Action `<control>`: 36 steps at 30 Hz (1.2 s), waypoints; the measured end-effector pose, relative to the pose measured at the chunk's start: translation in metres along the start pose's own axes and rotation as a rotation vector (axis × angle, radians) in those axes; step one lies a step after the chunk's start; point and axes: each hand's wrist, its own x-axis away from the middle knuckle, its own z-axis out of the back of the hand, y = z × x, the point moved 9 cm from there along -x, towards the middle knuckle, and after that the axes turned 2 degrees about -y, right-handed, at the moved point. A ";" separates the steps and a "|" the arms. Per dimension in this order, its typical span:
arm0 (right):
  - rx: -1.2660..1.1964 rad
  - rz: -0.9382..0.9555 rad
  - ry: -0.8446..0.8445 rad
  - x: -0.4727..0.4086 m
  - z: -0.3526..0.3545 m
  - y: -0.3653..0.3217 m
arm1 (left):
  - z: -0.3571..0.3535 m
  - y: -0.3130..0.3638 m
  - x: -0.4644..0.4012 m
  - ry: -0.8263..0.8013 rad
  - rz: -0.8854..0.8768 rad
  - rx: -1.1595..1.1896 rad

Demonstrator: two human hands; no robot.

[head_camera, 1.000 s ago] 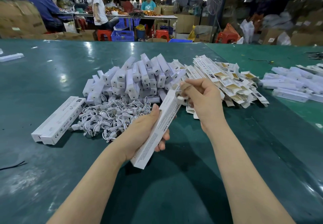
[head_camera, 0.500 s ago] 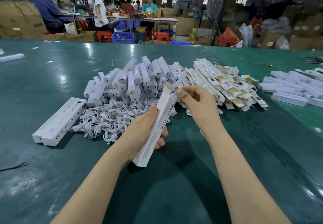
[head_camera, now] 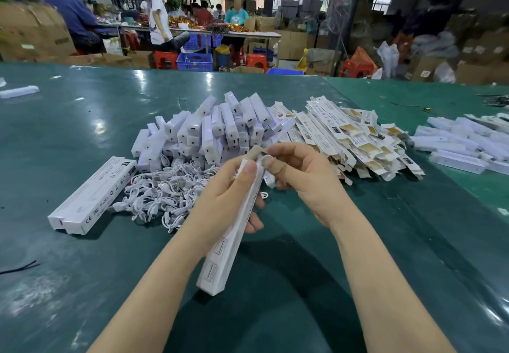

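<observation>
My left hand grips a long white carton above the green table, tilted so its far end points up and away from me. My right hand pinches the brown flap at that far end with thumb and fingers. Behind my hands lie a tangle of white cables, a heap of short white units and a spread of flat unfolded cartons.
Two closed cartons lie side by side at the left. More white cartons sit at the right, and one white piece at the far left. A black wire lies near the left edge. People work at tables behind.
The carton has turned more upright in my left hand and come nearer to me. My right hand's fingers have shifted onto the end flap.
</observation>
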 end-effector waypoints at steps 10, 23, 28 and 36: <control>-0.375 -0.247 0.210 -0.001 0.005 0.031 | -0.004 -0.012 -0.002 -0.027 0.051 -0.049; -0.106 0.054 0.144 -0.001 -0.003 0.006 | -0.010 -0.018 -0.004 -0.075 0.003 -0.119; -0.106 0.021 0.413 0.003 0.027 0.010 | -0.008 -0.019 -0.004 -0.047 0.018 -0.139; 0.052 0.005 0.175 -0.003 0.003 0.012 | -0.007 -0.016 -0.004 -0.044 0.017 -0.040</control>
